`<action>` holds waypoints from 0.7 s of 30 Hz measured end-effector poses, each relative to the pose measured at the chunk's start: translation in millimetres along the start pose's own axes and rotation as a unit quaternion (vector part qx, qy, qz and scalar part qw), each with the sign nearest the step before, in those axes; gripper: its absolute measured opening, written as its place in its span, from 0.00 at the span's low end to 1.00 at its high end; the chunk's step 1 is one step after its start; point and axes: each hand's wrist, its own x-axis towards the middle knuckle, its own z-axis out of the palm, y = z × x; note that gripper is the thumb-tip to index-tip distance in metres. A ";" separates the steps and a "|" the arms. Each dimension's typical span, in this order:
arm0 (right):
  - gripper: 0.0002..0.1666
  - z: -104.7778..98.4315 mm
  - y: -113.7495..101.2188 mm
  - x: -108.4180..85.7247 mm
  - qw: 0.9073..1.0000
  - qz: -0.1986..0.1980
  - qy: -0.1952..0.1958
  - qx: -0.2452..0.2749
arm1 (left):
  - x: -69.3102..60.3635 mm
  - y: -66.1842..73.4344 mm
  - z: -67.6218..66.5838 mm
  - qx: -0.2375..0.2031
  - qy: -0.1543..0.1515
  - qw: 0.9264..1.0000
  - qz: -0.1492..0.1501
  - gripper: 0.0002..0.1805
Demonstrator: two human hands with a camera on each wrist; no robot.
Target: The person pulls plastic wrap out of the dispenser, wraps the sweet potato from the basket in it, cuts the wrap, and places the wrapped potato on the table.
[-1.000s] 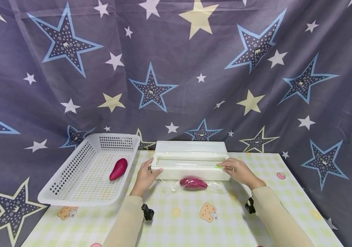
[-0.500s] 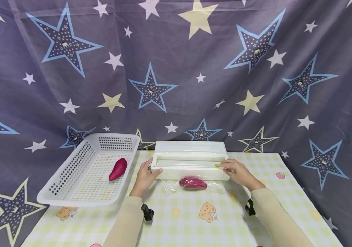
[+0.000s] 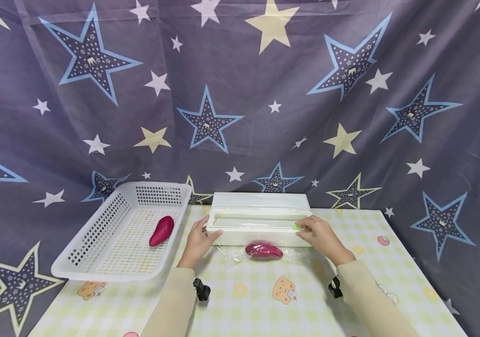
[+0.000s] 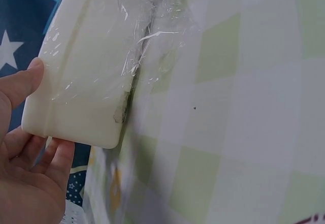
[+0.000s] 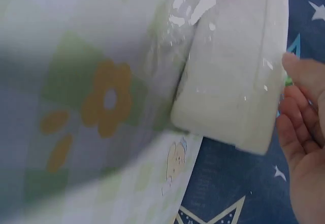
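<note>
A white cling film dispenser box (image 3: 250,237) stands on the table with its lid (image 3: 261,200) tipped back. My left hand (image 3: 196,242) grips its left end; in the left wrist view the thumb (image 4: 28,82) lies on the front edge and the fingers curl under the end. At the right end my right hand (image 3: 323,239) pinches a small green slide cutter (image 3: 296,227) on the box's front edge, mostly hidden by the fingers. Clear film (image 4: 165,43) runs down the front of the box around a dark pink, eggplant-shaped vegetable (image 3: 264,250) lying before it.
A white perforated basket (image 3: 97,276) stands on the left, with another dark pink vegetable (image 3: 162,231) in it. The checked tablecloth (image 3: 257,313) spreads in front. Behind the table hangs a starry curtain (image 3: 244,70).
My right hand has shifted slightly at the box's right end, its fingers more bent around the green cutter, and the forearm sits a little further left. The left hand and the vegetables have stayed put.
</note>
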 end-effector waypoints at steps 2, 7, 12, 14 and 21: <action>0.14 3.3 -1.3 0.9 1.000 0.004 0.013 -0.013 | 0.2 -0.1 0.4 0.002 0.001 1.000 0.005 0.42; 0.11 4.3 -0.8 4.7 1.000 0.002 0.013 -0.027 | 0.6 0.6 0.8 -0.004 0.000 1.000 0.005 0.42; 0.08 1.3 4.3 7.1 1.000 -0.015 -0.008 -0.019 | -0.4 2.0 0.2 -0.005 -0.004 1.000 0.002 0.43; 0.08 1.3 7.0 7.4 1.000 -0.017 -0.013 -0.013 | -0.8 2.4 -0.1 -0.005 -0.003 1.000 0.001 0.43; 0.08 2.0 11.0 6.5 0.999 -0.034 -0.007 0.004 | -1.1 1.6 -0.8 -0.008 -0.002 1.000 0.001 0.43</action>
